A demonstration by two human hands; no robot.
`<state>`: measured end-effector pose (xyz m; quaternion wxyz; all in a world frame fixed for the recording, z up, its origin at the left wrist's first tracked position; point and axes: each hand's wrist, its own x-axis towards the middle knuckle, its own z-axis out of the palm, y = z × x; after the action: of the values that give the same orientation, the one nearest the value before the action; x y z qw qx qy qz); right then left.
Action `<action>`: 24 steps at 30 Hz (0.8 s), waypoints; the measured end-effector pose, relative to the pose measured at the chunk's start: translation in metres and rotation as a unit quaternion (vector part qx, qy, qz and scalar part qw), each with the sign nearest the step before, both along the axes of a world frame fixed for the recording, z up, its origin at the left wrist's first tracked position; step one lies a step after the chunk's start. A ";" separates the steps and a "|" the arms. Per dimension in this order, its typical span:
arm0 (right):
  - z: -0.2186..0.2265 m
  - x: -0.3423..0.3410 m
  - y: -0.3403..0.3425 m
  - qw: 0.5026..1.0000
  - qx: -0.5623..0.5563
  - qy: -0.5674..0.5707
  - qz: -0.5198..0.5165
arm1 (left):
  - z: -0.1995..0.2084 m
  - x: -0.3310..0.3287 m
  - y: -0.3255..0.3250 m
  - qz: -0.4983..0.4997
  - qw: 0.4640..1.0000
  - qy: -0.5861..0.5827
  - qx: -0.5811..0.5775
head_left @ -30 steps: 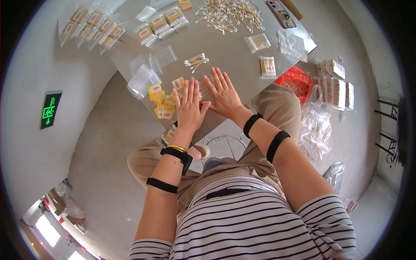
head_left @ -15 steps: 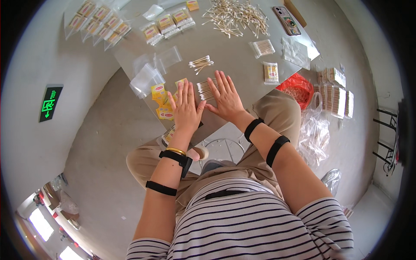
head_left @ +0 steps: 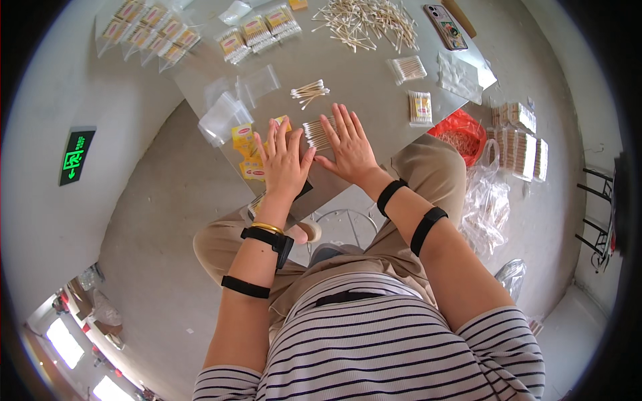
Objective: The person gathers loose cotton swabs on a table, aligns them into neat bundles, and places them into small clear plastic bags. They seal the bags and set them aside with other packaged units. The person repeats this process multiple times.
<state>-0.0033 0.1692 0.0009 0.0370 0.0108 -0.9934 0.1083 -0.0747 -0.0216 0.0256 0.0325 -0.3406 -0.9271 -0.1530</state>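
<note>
A flat row of cotton swabs lies side by side on the table between my hands. My right hand is flat, fingers stretched out, its index finger partly covering the row's right side. To the row's left, my left hand is spread with the fingers apart, partly over yellow printed cards. Neither hand grips anything. Just beyond the row is a small loose bunch of cotton swabs. Clear plastic bags lie to the left of the cards.
A big heap of loose swabs and a phone are at the far side. Filled swab packs stand far left; two more lie right. A red bag and stacked swab bundles sit beyond the table's right edge.
My left hand has shifted slightly left and its fingers have spread and bent a little. My right hand has moved only slightly; the swab row stays in place.
</note>
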 end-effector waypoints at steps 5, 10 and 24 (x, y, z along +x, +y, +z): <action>0.000 0.001 0.000 1.000 0.002 0.001 -0.001 | 0.001 -0.001 -0.001 -0.007 1.000 0.000 -0.009; 0.000 0.001 -0.001 1.000 -0.005 0.001 -0.003 | 0.001 -0.003 -0.004 -0.016 1.000 -0.003 -0.012; 0.002 0.000 -0.001 1.000 -0.018 -0.004 -0.007 | 0.006 -0.002 -0.008 -0.025 0.999 0.003 -0.031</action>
<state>-0.0030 0.1686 0.0034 0.0338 0.0031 -0.9915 0.1259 -0.0765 -0.0294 0.0316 0.0208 -0.3653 -0.9224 -0.1240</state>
